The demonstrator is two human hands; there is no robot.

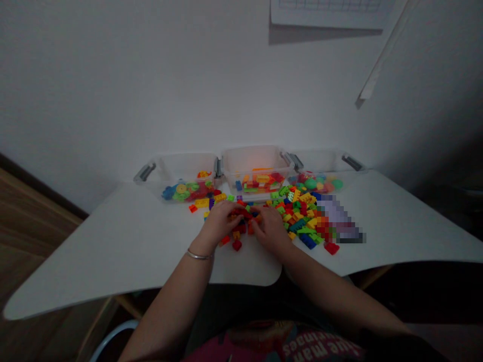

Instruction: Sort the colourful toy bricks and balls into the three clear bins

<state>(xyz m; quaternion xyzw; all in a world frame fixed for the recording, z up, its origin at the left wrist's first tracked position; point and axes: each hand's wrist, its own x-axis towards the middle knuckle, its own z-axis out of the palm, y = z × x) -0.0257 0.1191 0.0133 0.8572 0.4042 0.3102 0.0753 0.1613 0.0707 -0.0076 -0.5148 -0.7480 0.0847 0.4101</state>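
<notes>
My left hand (217,223) and my right hand (269,229) meet at the middle of the white table (113,241), fingers curled together around a small cluster of red and orange bricks (243,216). Which hand grips which brick is hard to tell. A silver bracelet (198,255) circles my left wrist. A loose red brick (237,245) lies just below the hands. To the right spreads a pile of coloured bricks (302,213).
Three clear plastic bins stand along the wall: left bin (177,173), middle bin (256,163), right bin (320,166), each holding coloured pieces. A blurred patch (341,221) lies right of the pile. Wooden floor shows at the left.
</notes>
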